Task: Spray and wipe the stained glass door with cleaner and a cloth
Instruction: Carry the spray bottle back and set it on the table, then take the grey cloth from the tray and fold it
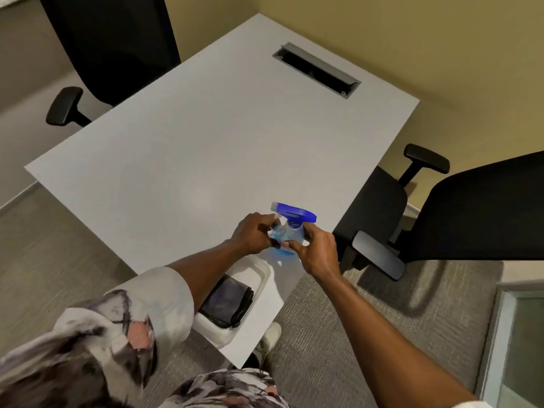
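A clear spray bottle (290, 228) with blue liquid and a blue trigger head stands upright on the white table (206, 136), near its front right edge. My left hand (253, 234) grips the bottle's left side and my right hand (316, 251) grips its right side. A dark folded cloth (228, 303) lies in a white tray (259, 275) at the table's near corner, partly hidden behind my left forearm. A strip of the glass door (521, 343) with its pale frame shows at the lower right edge.
A black office chair (441, 213) stands close to the table's right side, its armrest near my right hand. Another black chair (112, 48) sits at the far left. A grey cable slot (316, 69) is set into the table's far end. Carpet covers the floor.
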`<state>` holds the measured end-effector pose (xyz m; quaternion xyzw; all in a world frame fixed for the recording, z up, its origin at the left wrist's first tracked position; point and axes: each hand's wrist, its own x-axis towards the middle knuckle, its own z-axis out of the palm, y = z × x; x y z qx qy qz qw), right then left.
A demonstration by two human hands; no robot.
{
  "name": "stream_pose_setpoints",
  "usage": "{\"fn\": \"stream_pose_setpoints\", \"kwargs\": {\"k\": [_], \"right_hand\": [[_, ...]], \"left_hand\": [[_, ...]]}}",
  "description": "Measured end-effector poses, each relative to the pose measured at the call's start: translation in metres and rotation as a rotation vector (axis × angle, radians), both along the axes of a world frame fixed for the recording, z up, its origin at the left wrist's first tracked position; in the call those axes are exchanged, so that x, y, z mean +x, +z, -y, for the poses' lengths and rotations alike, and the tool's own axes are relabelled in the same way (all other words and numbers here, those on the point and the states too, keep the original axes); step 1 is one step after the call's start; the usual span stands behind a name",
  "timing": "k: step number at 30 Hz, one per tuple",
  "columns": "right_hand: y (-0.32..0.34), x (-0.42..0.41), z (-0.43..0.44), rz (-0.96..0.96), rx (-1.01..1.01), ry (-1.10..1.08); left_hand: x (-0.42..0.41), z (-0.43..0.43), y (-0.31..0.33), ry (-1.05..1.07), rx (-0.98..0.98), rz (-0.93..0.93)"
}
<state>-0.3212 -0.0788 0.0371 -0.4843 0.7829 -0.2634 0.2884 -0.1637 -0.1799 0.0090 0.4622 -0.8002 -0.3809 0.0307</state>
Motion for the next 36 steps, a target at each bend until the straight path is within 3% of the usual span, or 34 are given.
{"fn": "stream_pose_setpoints", "kwargs": {"k": [11,20,27,31,36], "right_hand": [[-0.012,-0.006,0.001,-0.016,0.019,-0.003],[-0.016,-0.005,-0.021,-0.013,0.098,-0.045],[-0.015,0.028,-0.073,0.086,0.089,-0.296],[-0.017,0.060,-0.087,0.140,0.065,-0.171],[-0.020,0.095,-0.076,0.138,0.041,0.126]], "left_hand": [[-0.005,0.001,-0.006,-0.028,0.017,0.053],[0.025,-0.001,0.010,-0.056,-0.067,0.233],[0.112,-0.046,0.020,0.383,-0.035,0.038],[0.160,-0.092,0.011,0.722,-0.003,-0.040],[0.194,-0.142,-0.003,0.954,0.085,-0.030]]}}
